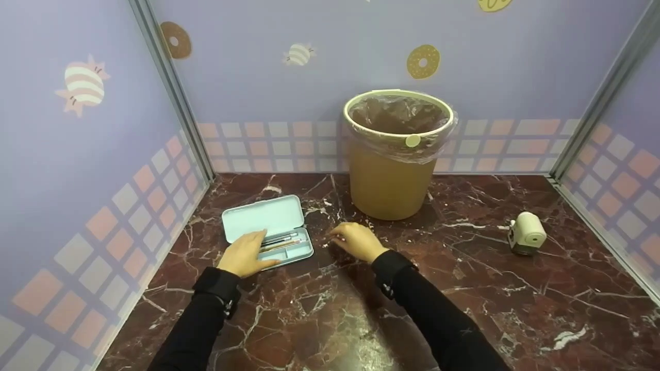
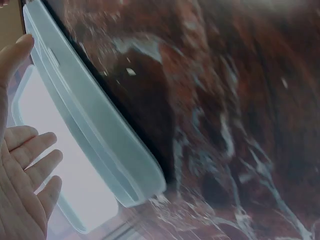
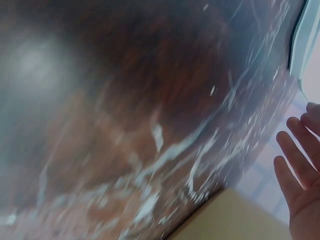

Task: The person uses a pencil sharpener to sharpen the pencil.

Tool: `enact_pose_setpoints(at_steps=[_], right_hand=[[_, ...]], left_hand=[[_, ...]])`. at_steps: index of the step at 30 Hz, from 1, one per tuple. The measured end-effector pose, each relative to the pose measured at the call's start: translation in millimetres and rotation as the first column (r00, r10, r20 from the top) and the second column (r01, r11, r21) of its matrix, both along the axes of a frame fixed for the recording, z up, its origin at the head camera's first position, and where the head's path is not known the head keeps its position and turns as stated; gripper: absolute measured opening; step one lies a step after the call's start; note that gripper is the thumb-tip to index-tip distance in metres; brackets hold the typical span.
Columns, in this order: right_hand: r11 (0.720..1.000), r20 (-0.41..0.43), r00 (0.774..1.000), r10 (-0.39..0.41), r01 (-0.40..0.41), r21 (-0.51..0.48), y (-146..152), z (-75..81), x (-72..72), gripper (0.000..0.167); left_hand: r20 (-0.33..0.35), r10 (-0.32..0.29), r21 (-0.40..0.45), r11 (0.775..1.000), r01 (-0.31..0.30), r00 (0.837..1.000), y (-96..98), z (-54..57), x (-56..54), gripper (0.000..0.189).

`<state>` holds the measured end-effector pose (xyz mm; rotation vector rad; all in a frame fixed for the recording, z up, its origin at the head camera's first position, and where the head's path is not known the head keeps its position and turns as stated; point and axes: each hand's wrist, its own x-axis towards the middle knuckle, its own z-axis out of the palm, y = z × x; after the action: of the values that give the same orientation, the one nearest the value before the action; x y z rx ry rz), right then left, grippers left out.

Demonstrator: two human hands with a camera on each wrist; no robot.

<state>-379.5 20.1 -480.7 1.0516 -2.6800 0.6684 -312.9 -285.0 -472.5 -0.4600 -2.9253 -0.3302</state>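
A light blue pencil case [image 1: 263,216] lies with its lid raised on the left part of the table. Several pencils [image 1: 279,240] rest in its tray. My left hand [image 1: 243,255] is at the case's left end, fingers extended and thumb by the near rim. In the left wrist view the thumb appears to touch the edge of the case [image 2: 102,112]; the fingers [image 2: 42,150] are fairly straight before the lid. Just right of the case, my right hand [image 1: 359,240] hovers over the table with loosely bent fingers and nothing visible in them.
Behind my right hand stands a tan bin [image 1: 390,180] with a clear plastic liner. A cream pencil sharpener [image 1: 527,231] sits at the right. Patterned panels [image 1: 289,98] wall the marbled table [image 1: 319,319] at the back and both sides. Small pale bits lie near the bin.
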Motion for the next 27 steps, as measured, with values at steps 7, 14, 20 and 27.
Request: enact_pose_setpoints(at_steps=[7, 14, 20, 27], right_hand=[[0.999, -0.016, 0.999, 0.030, -0.030, -0.016, -26.2, -5.3, -2.3, 0.017], [0.999, -0.048, 0.998, 0.044, -0.044, -0.015, -49.7, -6.2, -6.4, 0.014], [1.000, -0.066, 0.998, 0.015, -0.016, -0.019, -63.5, -11.4, -10.7, 0.013], [0.999, -0.216, 0.976, -0.006, 0.018, 0.050, -76.8, -18.6, -13.8, 0.008]], left_hand=[[0.000, 0.009, -0.005, 1.000, -0.009, 1.000, -10.2, -3.0, 1.2, 0.081], [-0.006, 0.028, -0.002, 1.000, -0.028, 1.000, -19.0, -11.3, 0.1, 0.077], [-0.011, 0.031, 0.010, 0.999, -0.031, 0.999, -22.7, -12.7, -1.3, 0.079], [0.007, 0.025, 0.022, 0.999, -0.025, 1.000, -29.4, -10.4, 0.7, 0.074]])
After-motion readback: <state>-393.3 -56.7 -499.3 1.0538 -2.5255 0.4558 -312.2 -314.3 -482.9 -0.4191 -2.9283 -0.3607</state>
